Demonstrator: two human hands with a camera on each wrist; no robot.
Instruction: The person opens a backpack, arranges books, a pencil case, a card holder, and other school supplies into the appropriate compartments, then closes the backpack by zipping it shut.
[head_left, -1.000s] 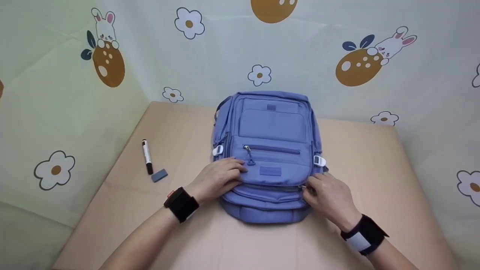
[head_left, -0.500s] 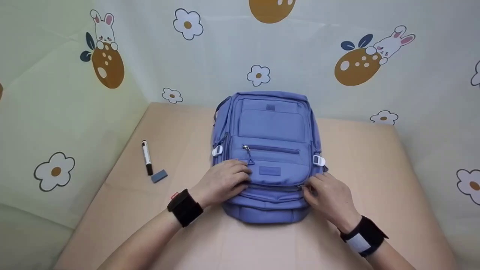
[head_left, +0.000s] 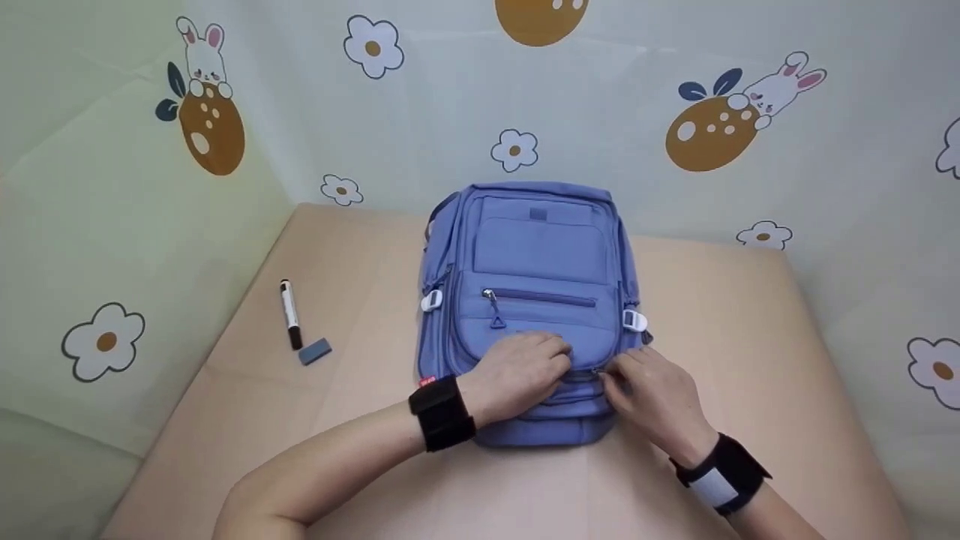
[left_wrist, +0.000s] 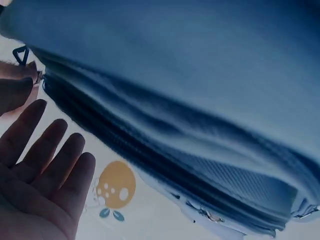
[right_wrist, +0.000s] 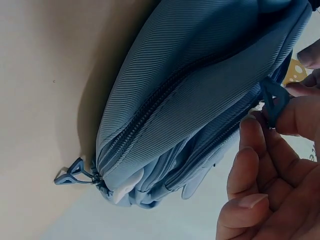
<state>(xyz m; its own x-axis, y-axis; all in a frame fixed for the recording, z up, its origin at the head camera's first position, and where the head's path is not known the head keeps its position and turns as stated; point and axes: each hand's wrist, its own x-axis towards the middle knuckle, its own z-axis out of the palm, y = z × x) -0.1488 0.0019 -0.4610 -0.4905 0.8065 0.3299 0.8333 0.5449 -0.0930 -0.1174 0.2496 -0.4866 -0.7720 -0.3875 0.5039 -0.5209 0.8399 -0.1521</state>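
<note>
Right hand (head_left: 651, 394) fingers pinch the zipper pull (right_wrist: 272, 102) at backpack (head_left: 536, 255) front pocket's right end, zipper running leftward under flat, open left hand (head_left: 517, 373), near surface's front edge.

Blue backpack (head_left: 538, 255) lies flat on table, front up, zips shut.

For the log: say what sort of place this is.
Likely a makeshift recording booth, not a lived-in room: a cardboard-covered table walled by a bunny-and-flower printed sheet, with only a backpack, marker and eraser.
</note>
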